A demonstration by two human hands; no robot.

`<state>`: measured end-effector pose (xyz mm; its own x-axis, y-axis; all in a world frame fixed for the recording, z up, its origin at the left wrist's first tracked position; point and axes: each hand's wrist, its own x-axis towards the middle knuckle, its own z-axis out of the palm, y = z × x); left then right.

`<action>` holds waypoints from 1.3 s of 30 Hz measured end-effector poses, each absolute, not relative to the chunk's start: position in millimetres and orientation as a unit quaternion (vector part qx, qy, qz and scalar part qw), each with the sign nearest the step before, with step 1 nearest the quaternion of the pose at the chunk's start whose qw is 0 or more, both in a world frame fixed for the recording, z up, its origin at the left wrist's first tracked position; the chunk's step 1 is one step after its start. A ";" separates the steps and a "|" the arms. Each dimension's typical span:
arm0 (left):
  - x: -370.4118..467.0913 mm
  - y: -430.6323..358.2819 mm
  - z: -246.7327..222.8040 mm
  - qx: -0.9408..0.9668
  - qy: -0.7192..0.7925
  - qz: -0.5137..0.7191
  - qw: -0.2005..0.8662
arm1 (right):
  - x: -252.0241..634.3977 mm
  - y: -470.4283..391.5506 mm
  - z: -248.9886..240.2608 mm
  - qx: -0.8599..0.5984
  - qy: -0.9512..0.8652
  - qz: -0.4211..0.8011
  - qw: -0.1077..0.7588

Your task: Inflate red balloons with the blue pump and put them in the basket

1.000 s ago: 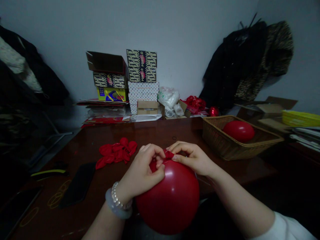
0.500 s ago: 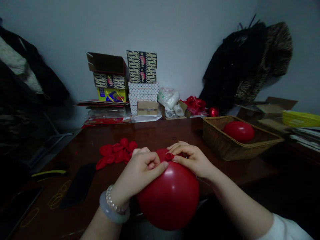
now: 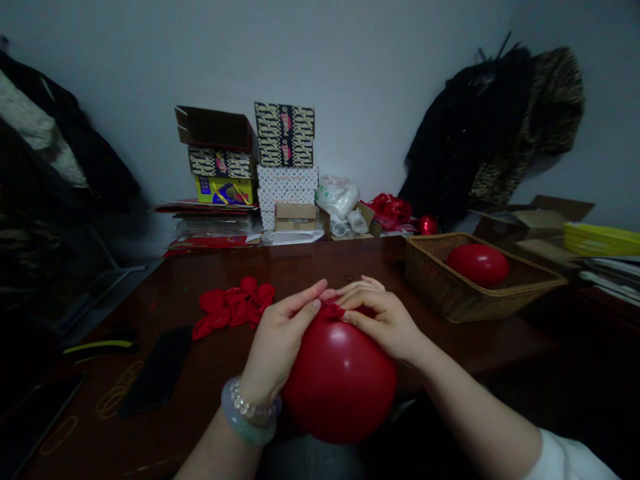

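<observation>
The red balloon [image 3: 345, 393] is between the two hands at the near edge of the worktop [image 3: 310, 263], its gathered neck [image 3: 333, 311] turned upward, probably so that fingers can reach it from both sides. The right hand [image 3: 385, 320] has a narrow grip, thumb and fingers pinching that neck, which would keep the rubber bunched. The left hand [image 3: 280, 333] bears along the balloon's left side, seemingly to steady the round body, with its thumb and fingertips drawn close together beside the neck; whether this grip also pinches rubber I cannot tell. Toward the right edge, a wicker basket [image 3: 440, 293] holds another inflated balloon [image 3: 477, 263], its walls likely serving to stop it rolling. Limp red balloons [image 3: 233, 303] lie heaped left of the hands, apparently within easy reach. A dark flat slab [image 3: 157, 370] and thin rubber bands [image 3: 117, 393] lie nearer the left edge, apart from the left hand. Stacked boxes [image 3: 287, 187] line the far edge, well beyond the fingers, with a small dark ring [image 3: 349, 277] on the surface between. Sideways room looks bounded by the heap on the left and the basket on the right; the balloon's body hides part of the near edge.
</observation>
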<state>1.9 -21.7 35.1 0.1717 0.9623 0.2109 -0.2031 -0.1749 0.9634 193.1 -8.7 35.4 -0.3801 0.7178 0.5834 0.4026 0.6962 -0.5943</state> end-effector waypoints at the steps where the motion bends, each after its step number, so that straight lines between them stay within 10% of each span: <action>1: 3.8 -21.4 33.4 0.549 0.358 0.550 0.518 | 191.9 -10.0 36.4 -0.344 -0.818 0.169 0.430; 22: -8.6 -3.5 25.2 0.790 0.389 0.445 0.162 | 188.0 -1.7 27.5 -0.361 -0.729 0.301 0.498; 39: -1.7 -15.3 31.2 0.784 0.421 0.453 0.050 | 177.6 -18.2 45.9 -0.442 -0.810 0.080 0.377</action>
<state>-1.7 -15.3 31.2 0.2351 0.7053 0.6688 0.6145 -0.6410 0.4599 177.6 -18.2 45.9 -0.3250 0.7760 0.5406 0.6559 0.5967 -0.4623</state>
